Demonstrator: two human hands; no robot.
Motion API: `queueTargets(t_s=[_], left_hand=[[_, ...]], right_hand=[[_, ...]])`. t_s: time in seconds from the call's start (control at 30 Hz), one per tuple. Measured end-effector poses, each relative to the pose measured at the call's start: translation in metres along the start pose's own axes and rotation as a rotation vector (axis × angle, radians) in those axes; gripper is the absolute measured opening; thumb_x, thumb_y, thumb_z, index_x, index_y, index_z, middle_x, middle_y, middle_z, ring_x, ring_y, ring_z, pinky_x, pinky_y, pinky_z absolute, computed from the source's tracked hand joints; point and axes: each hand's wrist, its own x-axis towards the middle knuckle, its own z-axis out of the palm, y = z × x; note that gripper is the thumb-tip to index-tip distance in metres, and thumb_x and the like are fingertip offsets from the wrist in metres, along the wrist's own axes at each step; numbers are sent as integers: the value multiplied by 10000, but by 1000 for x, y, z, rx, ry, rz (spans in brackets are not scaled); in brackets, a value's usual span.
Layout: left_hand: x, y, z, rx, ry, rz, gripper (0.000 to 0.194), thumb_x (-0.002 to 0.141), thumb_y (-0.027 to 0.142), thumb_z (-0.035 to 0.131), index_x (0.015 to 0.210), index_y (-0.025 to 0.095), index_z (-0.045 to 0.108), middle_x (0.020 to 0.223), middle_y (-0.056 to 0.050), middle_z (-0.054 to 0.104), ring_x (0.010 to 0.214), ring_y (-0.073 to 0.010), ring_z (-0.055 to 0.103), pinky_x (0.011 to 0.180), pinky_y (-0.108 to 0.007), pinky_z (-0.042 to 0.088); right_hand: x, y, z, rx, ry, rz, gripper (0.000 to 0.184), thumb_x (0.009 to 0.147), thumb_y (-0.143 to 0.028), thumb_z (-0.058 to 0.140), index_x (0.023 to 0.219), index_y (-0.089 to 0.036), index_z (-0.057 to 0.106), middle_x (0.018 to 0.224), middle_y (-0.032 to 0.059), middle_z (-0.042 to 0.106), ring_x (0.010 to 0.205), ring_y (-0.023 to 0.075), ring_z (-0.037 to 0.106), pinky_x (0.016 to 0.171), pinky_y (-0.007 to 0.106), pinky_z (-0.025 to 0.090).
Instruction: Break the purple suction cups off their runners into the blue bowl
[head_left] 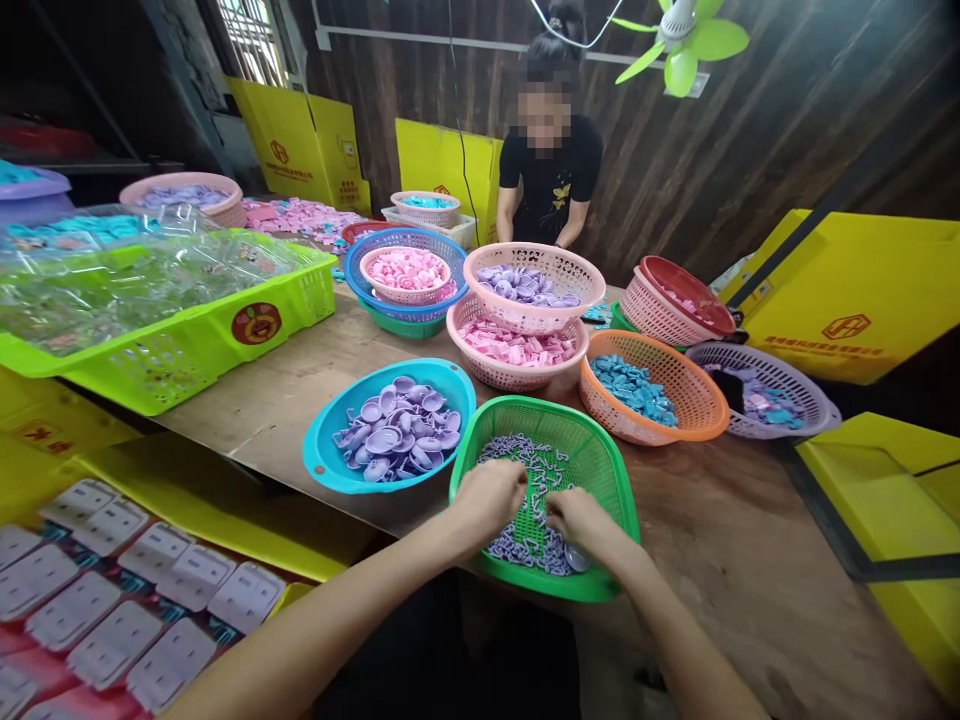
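Note:
My left hand (491,492) is over the green basket (616,460), its fingers curled together in a pinch. Facing it, my right hand (583,517) is likewise closed, with a small gap between the two. Whatever either one holds is too small or hidden to name. Small purple hook-shaped plastic pieces (525,550) lie loose in the basket, heaped near its front and back. A small clear round thing (576,558) rests among them beneath my right hand. Left of the basket, a blue bowl (319,455) holds purple oval cup-like pieces (405,430).
Pink baskets (480,360) of purple and pink parts are stacked behind, beside an orange basket (697,405) of blue parts. A lime crate (165,370) of clear packaging stands left. Packed white pieces (172,570) fill a box below. Across the table (750,520) is a person (551,180).

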Motion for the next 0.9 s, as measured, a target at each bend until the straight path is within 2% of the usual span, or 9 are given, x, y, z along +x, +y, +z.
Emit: queueTargets(t_s=[0.07, 0.13, 0.27, 0.4, 0.5, 0.63, 0.73, 0.83, 0.9], left_hand=[[8, 15, 20, 21, -222, 53, 230, 789, 227, 414, 861, 199, 631, 816, -76, 647, 817, -228, 604, 705, -329, 462], [18, 30, 37, 43, -357, 104, 217, 745, 197, 450, 829, 162, 647, 803, -115, 653, 804, -267, 613, 685, -364, 471], [41, 57, 65, 4, -448, 174, 201, 620, 127, 563, 798, 106, 653, 802, -154, 652, 785, -297, 613, 677, -380, 477], [54, 62, 83, -101, -499, 188, 183, 536, 50, 585, 681, 137, 656, 724, -102, 649, 754, -277, 610, 679, -360, 471], [58, 51, 79, -229, -481, 148, 162, 545, 65, 596, 653, 169, 657, 651, -47, 623, 739, -233, 602, 697, -325, 459], [59, 30, 57, -479, -466, 61, 154, 561, 159, 641, 713, 179, 641, 618, 9, 578, 645, -149, 572, 644, -260, 458], [57, 15, 46, -704, -477, -56, 152, 618, 158, 582, 770, 148, 586, 632, 17, 560, 566, -107, 559, 563, -231, 458], [54, 6, 46, -902, -456, -168, 137, 629, 168, 564, 756, 130, 529, 651, 4, 563, 550, -98, 555, 531, -227, 451], [53, 4, 49, -1007, -419, -211, 142, 603, 168, 577, 720, 131, 504, 672, -3, 576, 562, -86, 544, 524, -204, 431]], right_hand=[[-4, 13, -10, -13, 103, 52, 157, 762, -178, 495, 704, -183, 641, 689, 48, 639, 661, 154, 563, 578, 226, 318], [-10, 20, -17, -21, 193, 92, 205, 799, -203, 446, 742, -189, 643, 741, 54, 633, 701, 158, 564, 608, 231, 336], [-21, 21, -21, -21, 351, 138, 216, 809, -215, 411, 764, -176, 619, 795, 61, 598, 742, 158, 547, 657, 234, 362], [-27, 22, -25, 122, 564, 131, 135, 777, -215, 436, 705, -173, 543, 712, 24, 556, 661, 137, 523, 612, 219, 369], [-32, 25, -28, 237, 625, 124, 145, 782, -235, 434, 663, -180, 494, 640, -11, 520, 590, 118, 491, 560, 210, 348], [-36, 23, -28, 318, 645, 150, 310, 831, -340, 388, 570, -183, 442, 516, -40, 445, 494, 99, 435, 502, 210, 314], [-39, 19, -26, 426, 584, 170, 362, 822, -402, 405, 542, -179, 464, 464, -41, 450, 442, 97, 454, 475, 208, 331], [-39, 15, -24, 644, 485, 201, 322, 799, -439, 436, 643, -177, 539, 522, -16, 543, 452, 124, 538, 427, 203, 376], [-38, 14, -21, 774, 466, 219, 303, 780, -455, 462, 714, -175, 557, 573, 5, 583, 485, 152, 580, 399, 210, 403]])
